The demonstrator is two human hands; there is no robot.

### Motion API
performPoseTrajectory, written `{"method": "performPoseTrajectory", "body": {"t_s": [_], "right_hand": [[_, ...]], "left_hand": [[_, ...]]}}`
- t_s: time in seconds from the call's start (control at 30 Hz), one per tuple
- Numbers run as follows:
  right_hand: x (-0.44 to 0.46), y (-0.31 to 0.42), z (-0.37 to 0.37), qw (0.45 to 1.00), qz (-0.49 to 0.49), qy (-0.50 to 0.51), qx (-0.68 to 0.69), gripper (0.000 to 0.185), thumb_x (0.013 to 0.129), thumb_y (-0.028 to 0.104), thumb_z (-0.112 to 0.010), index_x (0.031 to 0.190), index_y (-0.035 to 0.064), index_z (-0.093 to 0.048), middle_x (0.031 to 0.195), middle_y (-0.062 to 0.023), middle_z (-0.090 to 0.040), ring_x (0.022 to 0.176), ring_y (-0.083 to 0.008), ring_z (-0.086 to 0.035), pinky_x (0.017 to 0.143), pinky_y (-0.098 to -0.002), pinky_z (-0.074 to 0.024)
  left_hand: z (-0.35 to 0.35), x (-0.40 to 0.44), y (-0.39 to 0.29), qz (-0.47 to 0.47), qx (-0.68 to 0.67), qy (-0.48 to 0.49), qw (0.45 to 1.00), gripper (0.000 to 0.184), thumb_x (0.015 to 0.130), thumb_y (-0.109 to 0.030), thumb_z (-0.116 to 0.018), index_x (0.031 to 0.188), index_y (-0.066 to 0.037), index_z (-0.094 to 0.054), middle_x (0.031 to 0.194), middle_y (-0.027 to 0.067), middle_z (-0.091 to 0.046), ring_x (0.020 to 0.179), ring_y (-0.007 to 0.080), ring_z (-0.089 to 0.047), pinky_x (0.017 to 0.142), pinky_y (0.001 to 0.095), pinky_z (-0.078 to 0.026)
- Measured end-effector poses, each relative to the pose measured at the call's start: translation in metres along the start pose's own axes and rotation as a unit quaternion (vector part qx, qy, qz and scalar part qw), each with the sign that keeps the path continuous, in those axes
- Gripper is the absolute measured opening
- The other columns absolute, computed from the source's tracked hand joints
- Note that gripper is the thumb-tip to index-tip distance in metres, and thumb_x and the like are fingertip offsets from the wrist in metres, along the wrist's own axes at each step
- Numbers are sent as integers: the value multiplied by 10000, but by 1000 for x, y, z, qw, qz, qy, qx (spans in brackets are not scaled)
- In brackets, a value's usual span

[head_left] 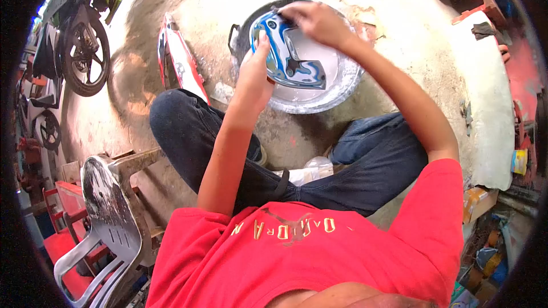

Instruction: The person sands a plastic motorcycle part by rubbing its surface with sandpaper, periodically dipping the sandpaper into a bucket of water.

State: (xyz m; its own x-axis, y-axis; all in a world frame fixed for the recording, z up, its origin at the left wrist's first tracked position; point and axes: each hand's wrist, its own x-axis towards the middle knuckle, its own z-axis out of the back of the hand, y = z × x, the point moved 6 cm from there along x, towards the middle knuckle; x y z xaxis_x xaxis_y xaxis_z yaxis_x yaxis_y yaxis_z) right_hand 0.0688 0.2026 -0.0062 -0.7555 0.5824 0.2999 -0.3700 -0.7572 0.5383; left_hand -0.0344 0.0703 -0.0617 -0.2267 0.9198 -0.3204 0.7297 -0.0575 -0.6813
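Note:
My left hand (258,68) grips a curved plastic motorcycle panel (279,51) by its left side, thumb on top. The panel has glossy blue, white and dark swirls and a cut-out on its right. Bent fingers of my right hand (311,21) are at the panel's top edge, near a small dark patch. Motion blur hides whether they pinch anything. Below the panel stands a round dark basin (305,105) with whitish liquid in it and pale smears on its rim.
A red and white panel (182,63) lies left of the basin. A motorcycle (85,45) stands upper left, a worn grey plastic chair (111,211) lower left. Along the right runs a long pale panel (494,120) with a dark cloth (483,30) on it.

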Motion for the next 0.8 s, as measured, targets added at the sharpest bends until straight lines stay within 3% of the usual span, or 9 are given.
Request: {"method": "performPoseTrajectory", "body": {"t_s": [0.13,0.27,0.37,0.4,0.5,0.53,0.63,0.67,0.8], "right_hand": [[-39,78,-7,966,228,-102,-74,441,874,23,-599,1315,35,-600,1150,-219,-681,1039,-338,-688,909,-397,-550],[-2,13,16,989,-117,44,-84,401,893,37,-573,1292,11,-607,1251,-234,-636,1186,-317,-625,1013,-400,-502],[-26,72,-1,977,179,-78,-90,388,903,35,-549,1286,18,-611,1243,-238,-638,1175,-327,-628,1005,-405,-510],[-34,93,2,967,223,-96,-72,399,909,30,-528,1301,30,-603,1236,-239,-640,1167,-344,-626,994,-416,-511],[-16,46,12,992,80,-37,-96,412,899,27,-523,1304,26,-595,1243,-234,-637,1175,-345,-621,1000,-419,-507],[-8,27,19,993,-93,40,-56,424,881,31,-526,1300,23,-593,1256,-224,-635,1173,-348,-618,999,-415,-504],[-18,24,11,978,110,-88,-151,385,891,44,-526,1266,14,-608,1139,-221,-680,987,-375,-682,875,-442,-548],[-22,22,8,977,129,-94,-141,383,899,47,-520,1271,16,-604,1109,-219,-691,944,-384,-690,844,-454,-553],[-8,3,40,995,-21,-36,-95,354,939,70,-521,1275,33,-623,1064,-237,-694,950,-380,-693,840,-439,-550]], "left_hand": [[-4,2,-6,-3,-5,9,1000,441,1070,-376,-436,1388,-76,-491,1309,78,-603,1176,218,-599,1019,422,-478],[-16,-13,-16,-5,-2,17,1000,496,1071,-424,-413,1416,-71,-465,1353,88,-580,1227,234,-575,1040,445,-471],[-13,-10,-21,-32,26,6,999,525,1062,-448,-421,1402,-51,-475,1342,100,-583,1216,233,-582,1025,436,-483],[-13,-9,-20,-38,23,-3,999,528,1060,-452,-424,1396,-49,-481,1333,104,-588,1204,233,-590,1017,431,-489],[-21,-9,-17,-16,18,-11,1000,532,1058,-465,-422,1386,-52,-496,1288,91,-619,1143,216,-628,985,404,-512],[-23,-8,-15,-20,38,-8,999,528,1061,-459,-420,1389,-51,-492,1289,90,-619,1142,213,-629,983,402,-513],[-26,-3,-5,-33,48,-4,998,512,1068,-437,-414,1391,-48,-487,1290,93,-619,1141,209,-630,982,399,-517],[-26,0,-2,-38,46,-4,998,506,1070,-430,-413,1391,-47,-486,1290,95,-619,1141,208,-631,982,398,-518],[-38,3,0,-44,21,16,999,488,1081,-401,-391,1398,-40,-477,1309,98,-606,1172,210,-614,1009,396,-504]]}}
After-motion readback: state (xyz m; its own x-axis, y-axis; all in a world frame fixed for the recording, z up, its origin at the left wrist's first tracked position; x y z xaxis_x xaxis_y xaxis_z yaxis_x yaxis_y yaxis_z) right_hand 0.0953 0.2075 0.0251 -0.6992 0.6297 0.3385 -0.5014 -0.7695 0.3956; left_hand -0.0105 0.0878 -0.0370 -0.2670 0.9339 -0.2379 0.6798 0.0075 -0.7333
